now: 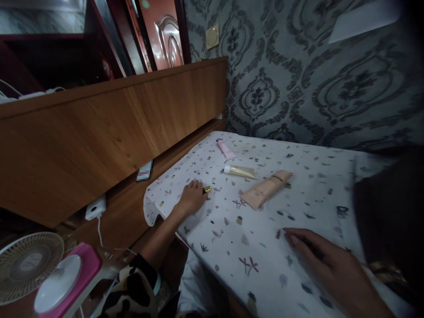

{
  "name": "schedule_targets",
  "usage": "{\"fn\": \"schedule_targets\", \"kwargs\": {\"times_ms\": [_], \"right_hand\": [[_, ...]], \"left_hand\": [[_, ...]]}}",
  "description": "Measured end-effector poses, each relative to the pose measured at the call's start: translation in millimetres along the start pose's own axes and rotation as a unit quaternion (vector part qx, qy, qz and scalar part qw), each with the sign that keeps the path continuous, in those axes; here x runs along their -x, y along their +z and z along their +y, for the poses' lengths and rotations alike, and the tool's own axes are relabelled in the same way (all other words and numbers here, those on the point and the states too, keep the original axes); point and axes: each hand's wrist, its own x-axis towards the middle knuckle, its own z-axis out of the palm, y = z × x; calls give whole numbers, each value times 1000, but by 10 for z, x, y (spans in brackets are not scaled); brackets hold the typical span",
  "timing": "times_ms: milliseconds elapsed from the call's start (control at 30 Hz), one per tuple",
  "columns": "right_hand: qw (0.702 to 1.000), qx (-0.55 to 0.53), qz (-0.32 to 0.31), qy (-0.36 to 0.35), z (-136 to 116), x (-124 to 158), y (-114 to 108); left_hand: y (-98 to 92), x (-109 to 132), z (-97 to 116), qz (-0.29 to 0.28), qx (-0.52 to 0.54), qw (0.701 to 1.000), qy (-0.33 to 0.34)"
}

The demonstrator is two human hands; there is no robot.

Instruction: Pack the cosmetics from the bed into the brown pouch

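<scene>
My left hand (pixel 192 197) rests near the left edge of a small table covered with a white patterned cloth (pixel 265 229). Its fingers are closed round a small dark and gold item, perhaps a lipstick (pixel 206 190), whose gold end sticks out. My right hand (pixel 327 265) lies flat on the cloth at the lower right, fingers stretched out, holding nothing; it is a little blurred. Beyond the left hand lie three tubes: a pink tube (pixel 225 149), a gold tube (pixel 240 171) and a larger beige tube (pixel 266 189).
A wooden headboard (pixel 99 132) runs along the left, with a white charger (pixel 95 207) plugged below it. A small white fan (pixel 28 260) and a pink box with a white lid (pixel 66 282) stand at the lower left. Patterned wallpaper (pixel 314 75) lies behind the table.
</scene>
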Motion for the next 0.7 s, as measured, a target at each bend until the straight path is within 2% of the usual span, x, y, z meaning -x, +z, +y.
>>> {"fn": "schedule_targets", "kwargs": {"times_ms": [167,300,367,433,567,633,700], "right_hand": [[1000,-1,10,-23,-25,15,6],[1000,-5,7,-27,-25,31,13],[1000,-13,2,-25,-6,34,20],[999,-35,5,-19,21,34,26],[988,-155,15,14,70,23,19],[975,-220,28,28,93,5,1],[964,-261,38,41,121,-20,-21]], "left_hand": [[-4,93,142,4,10,1000,23],[-86,155,367,11,36,997,61],[-112,162,515,2,65,993,103],[-101,142,691,-21,121,978,169],[33,20,1090,-82,223,920,312],[138,-66,1280,-104,238,899,353],[254,-152,1434,-113,245,890,368]]}}
